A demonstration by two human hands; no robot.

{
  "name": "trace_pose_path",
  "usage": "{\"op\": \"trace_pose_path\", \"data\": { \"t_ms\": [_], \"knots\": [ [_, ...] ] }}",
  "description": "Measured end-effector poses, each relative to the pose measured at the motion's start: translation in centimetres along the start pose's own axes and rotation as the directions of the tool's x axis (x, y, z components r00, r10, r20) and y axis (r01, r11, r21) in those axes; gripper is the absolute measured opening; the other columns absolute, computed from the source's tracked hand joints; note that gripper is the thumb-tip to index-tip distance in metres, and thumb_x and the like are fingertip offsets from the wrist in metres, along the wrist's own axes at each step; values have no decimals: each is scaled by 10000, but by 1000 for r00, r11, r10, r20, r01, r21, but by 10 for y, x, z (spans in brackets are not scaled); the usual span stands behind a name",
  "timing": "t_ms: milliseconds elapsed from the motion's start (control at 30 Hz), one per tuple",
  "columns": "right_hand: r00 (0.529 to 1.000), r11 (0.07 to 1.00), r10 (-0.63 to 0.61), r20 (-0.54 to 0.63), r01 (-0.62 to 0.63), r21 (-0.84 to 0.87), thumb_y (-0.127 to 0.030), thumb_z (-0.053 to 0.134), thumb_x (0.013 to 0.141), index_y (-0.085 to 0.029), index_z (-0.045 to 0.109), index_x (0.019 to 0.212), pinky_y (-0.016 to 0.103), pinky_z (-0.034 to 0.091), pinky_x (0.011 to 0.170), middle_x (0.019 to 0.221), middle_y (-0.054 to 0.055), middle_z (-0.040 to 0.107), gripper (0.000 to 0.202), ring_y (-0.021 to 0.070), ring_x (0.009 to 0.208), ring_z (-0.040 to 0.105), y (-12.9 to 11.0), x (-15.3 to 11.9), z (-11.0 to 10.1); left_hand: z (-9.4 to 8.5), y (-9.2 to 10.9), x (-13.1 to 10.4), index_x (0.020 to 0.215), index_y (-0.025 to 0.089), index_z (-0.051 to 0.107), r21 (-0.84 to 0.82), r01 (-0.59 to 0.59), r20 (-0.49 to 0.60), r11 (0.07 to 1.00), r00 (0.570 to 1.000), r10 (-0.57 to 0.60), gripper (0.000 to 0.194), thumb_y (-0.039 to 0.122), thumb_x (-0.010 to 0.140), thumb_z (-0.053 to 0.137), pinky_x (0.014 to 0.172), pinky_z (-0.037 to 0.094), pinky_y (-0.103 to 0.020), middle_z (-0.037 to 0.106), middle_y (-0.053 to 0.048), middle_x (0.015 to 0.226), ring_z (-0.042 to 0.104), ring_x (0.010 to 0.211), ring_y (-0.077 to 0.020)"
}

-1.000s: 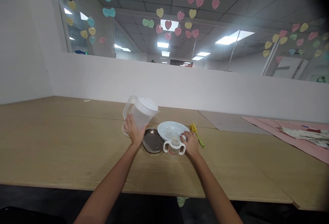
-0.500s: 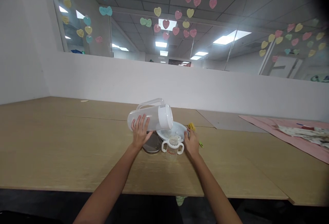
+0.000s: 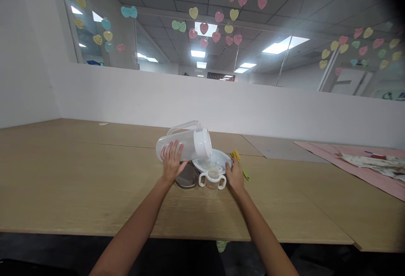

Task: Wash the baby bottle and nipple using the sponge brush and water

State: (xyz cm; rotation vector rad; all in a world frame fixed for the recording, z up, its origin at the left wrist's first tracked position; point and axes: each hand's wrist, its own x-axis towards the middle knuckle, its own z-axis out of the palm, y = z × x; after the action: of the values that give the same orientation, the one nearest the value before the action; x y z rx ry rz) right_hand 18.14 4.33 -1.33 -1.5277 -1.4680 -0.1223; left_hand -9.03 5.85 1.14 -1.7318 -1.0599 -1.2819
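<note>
My left hand (image 3: 171,162) is wrapped round the body of a translucent pitcher (image 3: 186,143) with a white lid. The pitcher is tilted almost onto its side, handle up, its lid end over a pale bowl (image 3: 223,156). At the bowl's right rim my right hand (image 3: 234,174) is closed, its fingers gripping the edge. In front of the bowl stands a clear baby cup (image 3: 211,187) with two white handles. A dark round dish (image 3: 187,177) sits below the pitcher, partly covered by my left hand.
A brush with yellow bristles (image 3: 235,155) and a green handle (image 3: 246,175) lies just beyond my right hand. Farther right, a pink sheet (image 3: 344,164) carries crumpled cloth (image 3: 373,164). The white wall (image 3: 190,103) bounds the wooden table (image 3: 104,183) at the back.
Almost nothing differs. The view shifts slightly, and a little more of the brush's green handle shows beside my right hand. Both hands keep their holds.
</note>
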Motion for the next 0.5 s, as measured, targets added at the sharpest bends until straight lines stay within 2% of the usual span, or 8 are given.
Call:
{"op": "trace_pose_path", "data": {
  "t_ms": [267,400,500],
  "knots": [
    [996,998,50,74,-52,29,-420,323,813,-124,531,1058,360,413,759,940,136,600,437,254,861,558,-3,1,-2,-1,1,1,1288,143,391,15,-44,-24,999,999,44,630,413,745,562,1018,177,-501,425,-179,1309,295,1262,-320],
    [992,980,103,75,-114,166,-434,351,794,-130,574,956,335,434,724,888,109,622,411,226,805,572,1,1,3,-2,1,1,1297,143,381,-12,-54,-29,998,998,54,642,389,737,579,1017,174,-501,431,-185,1302,302,1257,-326],
    [997,958,67,48,-78,275,-434,354,792,-141,592,895,299,451,657,813,91,638,392,198,738,581,6,3,8,-2,1,1,1293,145,389,-22,-42,-21,999,999,42,640,402,738,576,1026,163,-497,429,-183,1305,293,1264,-321]
  ]
}}
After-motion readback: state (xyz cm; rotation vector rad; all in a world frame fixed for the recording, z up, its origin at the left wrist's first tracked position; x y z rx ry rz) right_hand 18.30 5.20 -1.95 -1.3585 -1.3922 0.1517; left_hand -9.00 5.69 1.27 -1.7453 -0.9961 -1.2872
